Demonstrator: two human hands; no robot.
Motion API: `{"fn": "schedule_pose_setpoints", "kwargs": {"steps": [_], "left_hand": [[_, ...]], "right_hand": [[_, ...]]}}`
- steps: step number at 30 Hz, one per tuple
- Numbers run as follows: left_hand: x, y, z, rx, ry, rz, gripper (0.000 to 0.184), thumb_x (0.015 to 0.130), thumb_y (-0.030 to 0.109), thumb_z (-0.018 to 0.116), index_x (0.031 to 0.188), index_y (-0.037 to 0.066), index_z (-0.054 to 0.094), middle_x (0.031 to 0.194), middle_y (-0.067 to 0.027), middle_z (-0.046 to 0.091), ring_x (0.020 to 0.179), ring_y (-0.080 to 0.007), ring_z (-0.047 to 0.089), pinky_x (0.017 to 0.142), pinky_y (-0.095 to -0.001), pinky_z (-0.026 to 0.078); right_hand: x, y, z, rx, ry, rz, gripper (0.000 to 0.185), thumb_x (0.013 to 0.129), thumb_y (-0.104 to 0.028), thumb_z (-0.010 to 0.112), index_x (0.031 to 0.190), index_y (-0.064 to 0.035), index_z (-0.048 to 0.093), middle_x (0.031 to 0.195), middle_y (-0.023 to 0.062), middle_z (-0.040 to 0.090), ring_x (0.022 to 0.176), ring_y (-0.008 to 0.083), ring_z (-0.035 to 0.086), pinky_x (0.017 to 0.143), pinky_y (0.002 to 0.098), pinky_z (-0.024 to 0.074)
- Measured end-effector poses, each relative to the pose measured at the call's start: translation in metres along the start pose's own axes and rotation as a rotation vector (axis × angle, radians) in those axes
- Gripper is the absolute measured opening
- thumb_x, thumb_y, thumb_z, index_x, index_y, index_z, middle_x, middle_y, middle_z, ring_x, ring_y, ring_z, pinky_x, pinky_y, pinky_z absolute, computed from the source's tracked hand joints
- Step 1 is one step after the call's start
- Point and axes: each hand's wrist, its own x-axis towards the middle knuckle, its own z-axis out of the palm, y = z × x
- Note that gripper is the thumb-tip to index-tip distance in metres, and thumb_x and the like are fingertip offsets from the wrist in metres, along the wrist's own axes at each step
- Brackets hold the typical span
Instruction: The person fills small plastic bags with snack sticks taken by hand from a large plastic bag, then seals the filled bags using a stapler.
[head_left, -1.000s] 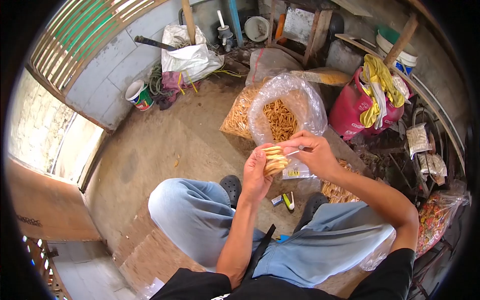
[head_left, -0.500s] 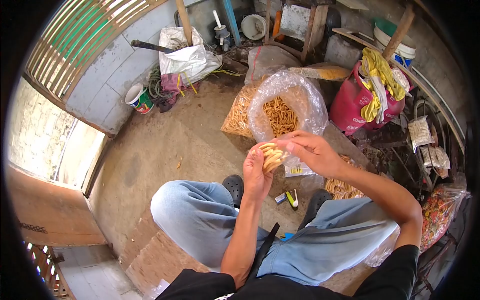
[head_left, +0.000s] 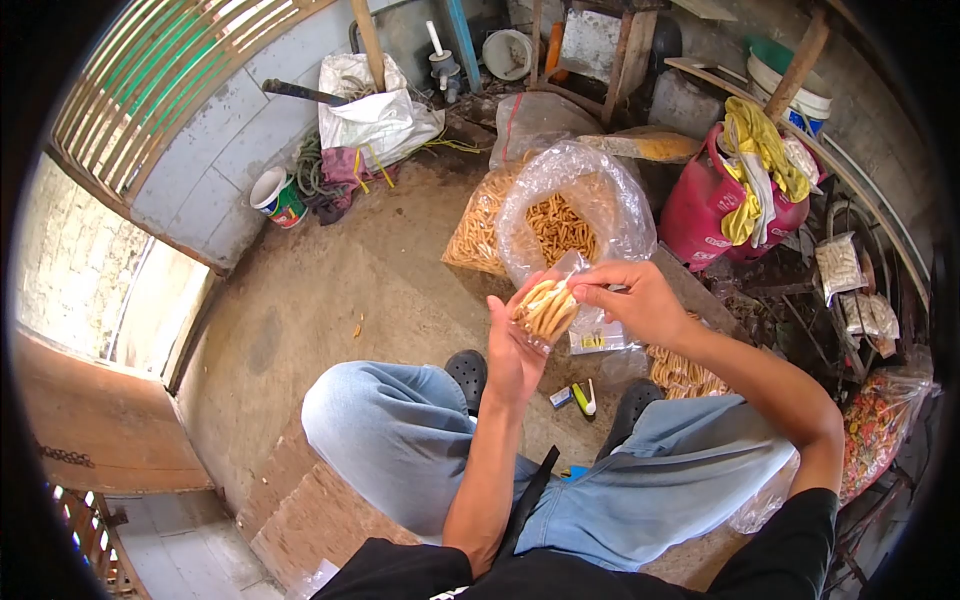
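Observation:
A small clear bag of yellow snack sticks [head_left: 546, 308] is held up between my hands. My left hand [head_left: 515, 350] supports it from the left and below, with the thumb raised and the palm against the bag. The fingers of my right hand [head_left: 630, 302] pinch its upper right edge. Just behind stands a large open plastic bag [head_left: 627, 205] full of brown snack sticks [head_left: 560, 235]. Below the hands, a green stapler [head_left: 584, 400] and a small blue box [head_left: 561, 397] lie on the floor.
Packed snack bags [head_left: 685, 372] lie beyond my right knee. A pink drum [head_left: 690, 215] with yellow cloths stands at the right, near a bag of colourful packets [head_left: 880, 425]. A small bucket [head_left: 278, 197] and white sack [head_left: 370, 120] are at the back left.
The small bag has turned more upright, and its clear top now shows. My left fingers have loosened and opened behind it, while my right hand has closed to a pinch at its edge.

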Motion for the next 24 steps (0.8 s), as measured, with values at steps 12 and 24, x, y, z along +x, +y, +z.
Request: {"fn": "schedule_pose_setpoints", "kwargs": {"steps": [12,24], "left_hand": [[-0.001,0.004,-0.001,0.475,-0.040,-0.153,0.046,0.079,0.004,0.073,0.122,-0.002,0.055,0.107,-0.0063,0.063,0.096,-0.0112,0.060,0.085,-0.0258,0.049],[-0.002,0.000,-0.003,0.598,-0.017,-0.141,0.034,0.079,0.001,0.072,0.110,-0.001,0.058,0.098,-0.0056,0.065,0.085,-0.0088,0.062,0.075,-0.0232,0.052]], "right_hand": [[0.005,0.013,-0.008,-0.098,-0.057,-0.135,0.014,0.082,-0.011,0.070,0.095,-0.0060,0.072,0.095,0.0035,0.068,0.077,0.0084,0.059,0.068,0.0246,0.0476],[0.004,0.010,-0.006,-0.151,-0.097,-0.111,0.025,0.082,-0.012,0.070,0.104,-0.0035,0.062,0.083,0.0019,0.064,0.075,0.0080,0.056,0.068,0.0249,0.0463]]}}
